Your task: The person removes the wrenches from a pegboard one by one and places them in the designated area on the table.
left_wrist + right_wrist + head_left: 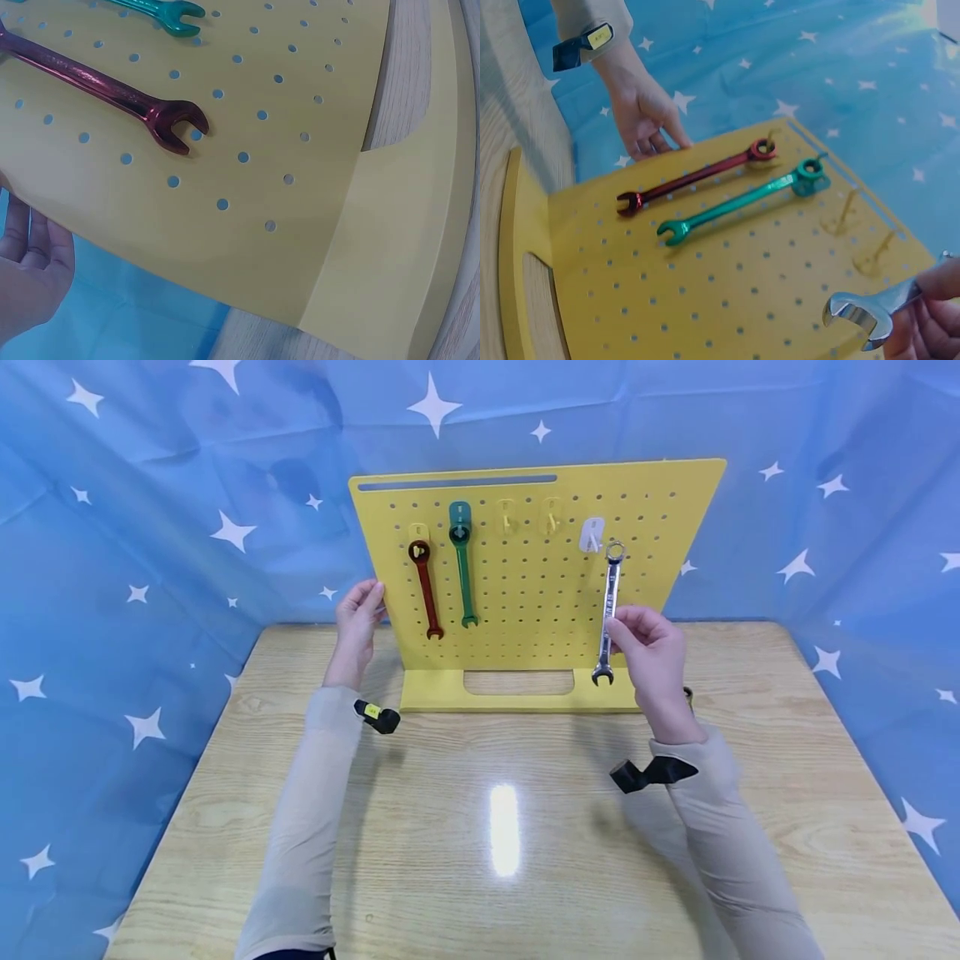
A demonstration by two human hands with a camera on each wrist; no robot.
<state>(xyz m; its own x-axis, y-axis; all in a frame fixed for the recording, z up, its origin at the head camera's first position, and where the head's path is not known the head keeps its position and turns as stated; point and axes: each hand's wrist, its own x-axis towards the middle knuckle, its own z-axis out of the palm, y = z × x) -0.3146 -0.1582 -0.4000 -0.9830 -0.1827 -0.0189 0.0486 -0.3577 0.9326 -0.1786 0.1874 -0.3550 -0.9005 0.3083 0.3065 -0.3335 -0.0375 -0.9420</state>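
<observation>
A yellow pegboard (pixel 525 610) stands on the table, and my left hand (pixel 358 625) grips its left edge, thumb at the front and fingers behind. My right hand (pixel 651 647) pinches a silver combination wrench (pixel 610 597) by its shank, open end down. The wrench's ring end is beside a white hook (pixel 591 535) on the board's right part. A red wrench (pixel 426 589) and a green wrench (pixel 465 578) hang by their ring ends on hooks at the left. In the right wrist view the silver wrench's open jaw (pixel 859 315) points away from the fingers.
Two yellow hooks (pixel 506 517) sit bare between the green wrench and the white hook. A small olive-coloured end (pixel 688 695) shows behind the right wrist, mostly hidden. The wooden table (pixel 450 827) is backed by a blue star-patterned cloth (pixel 150 568).
</observation>
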